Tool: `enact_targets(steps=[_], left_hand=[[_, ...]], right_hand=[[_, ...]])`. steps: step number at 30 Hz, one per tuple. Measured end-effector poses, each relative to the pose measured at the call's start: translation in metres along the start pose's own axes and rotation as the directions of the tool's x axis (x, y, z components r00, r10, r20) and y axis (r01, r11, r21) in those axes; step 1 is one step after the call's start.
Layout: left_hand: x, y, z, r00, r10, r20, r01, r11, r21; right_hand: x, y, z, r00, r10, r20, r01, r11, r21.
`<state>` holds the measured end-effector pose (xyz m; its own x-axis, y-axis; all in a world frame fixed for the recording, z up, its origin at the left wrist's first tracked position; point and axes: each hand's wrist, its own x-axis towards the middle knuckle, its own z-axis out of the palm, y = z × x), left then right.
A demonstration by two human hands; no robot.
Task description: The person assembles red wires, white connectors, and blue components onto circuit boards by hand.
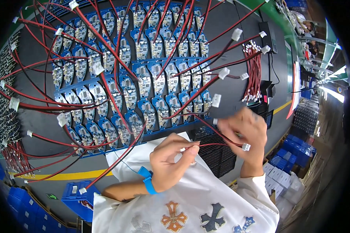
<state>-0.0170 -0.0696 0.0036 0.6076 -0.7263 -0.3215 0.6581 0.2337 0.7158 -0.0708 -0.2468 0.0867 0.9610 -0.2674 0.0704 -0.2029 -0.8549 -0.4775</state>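
At the near edge of the table, my left hand (pixel 171 157) is closed, thumb and finger pinching a thin red-and-black wire cable (pixel 214 145). A small white end shows at its fingertips. From there the cable runs right to a white plug (pixel 245 147) beside my right hand (pixel 247 132). That hand is raised with bent fingers, smeared by motion, so its grip is unclear. Just beyond both hands lie panels of blue circuit boards (pixel 147 112). Many red-and-black cables with white plugs rise from them and bend outward.
A bundle of cables (pixel 253 72) lies on the dark table at the right, near a black box (pixel 267 37). More boards are massed at the far left (pixel 6 97). A blue bin (pixel 78 198) stands below left. My left wrist wears a blue strap (pixel 147 179) with a cord.
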Motion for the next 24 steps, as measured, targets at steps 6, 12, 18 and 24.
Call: enact_targets(steps=[6,12,18,24], left_hand=[[-0.003,-0.01,-0.007,0.997,0.059,0.052,-0.064,0.992,0.105],[-0.002,-0.01,-0.009,0.997,0.066,0.026,-0.068,0.994,0.081],[-0.001,-0.01,-0.012,0.996,0.085,0.018,-0.085,0.995,0.051],[-0.001,-0.009,-0.014,0.996,0.084,0.022,-0.084,0.996,0.034]], right_hand=[[0.009,0.007,0.025,0.983,0.163,0.086,-0.156,0.985,-0.074],[0.022,0.003,0.028,0.939,0.269,0.215,-0.254,0.963,-0.093],[0.031,-0.005,0.025,0.902,0.393,0.178,-0.401,0.916,0.013],[0.033,0.002,0.029,0.887,0.372,0.273,-0.382,0.924,-0.017]])
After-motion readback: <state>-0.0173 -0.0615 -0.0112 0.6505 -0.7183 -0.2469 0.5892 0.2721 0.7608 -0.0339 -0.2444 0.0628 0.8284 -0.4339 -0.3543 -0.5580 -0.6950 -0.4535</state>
